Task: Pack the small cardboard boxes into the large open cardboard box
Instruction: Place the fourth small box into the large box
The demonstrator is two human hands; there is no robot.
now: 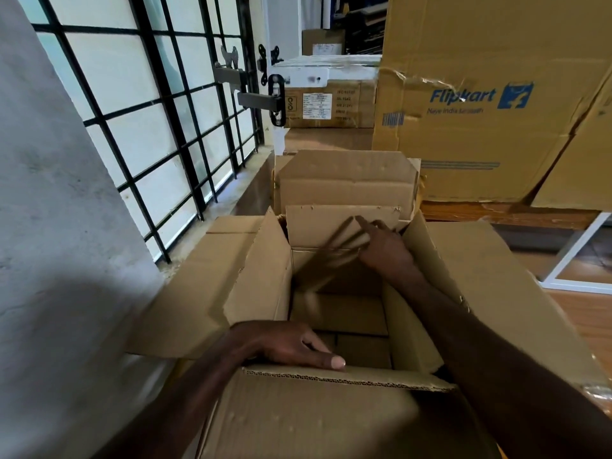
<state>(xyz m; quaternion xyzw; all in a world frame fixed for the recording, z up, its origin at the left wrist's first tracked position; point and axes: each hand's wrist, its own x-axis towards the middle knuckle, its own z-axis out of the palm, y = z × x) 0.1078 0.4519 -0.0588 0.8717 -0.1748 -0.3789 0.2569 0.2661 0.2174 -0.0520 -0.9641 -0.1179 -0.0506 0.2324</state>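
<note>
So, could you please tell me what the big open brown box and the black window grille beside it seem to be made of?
The big open brown box looks like matte corrugated cardboard: wavy fluting shows along its near cut edge under the left hand. The black window grille is probably painted metal, judging by its thin, straight, dark bars, though the finish is hard to confirm.

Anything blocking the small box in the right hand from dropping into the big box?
Nothing visible. The right hand holds the blurred small box over the big box; flaps are folded out, and the left hand rests on the near rim.
</note>
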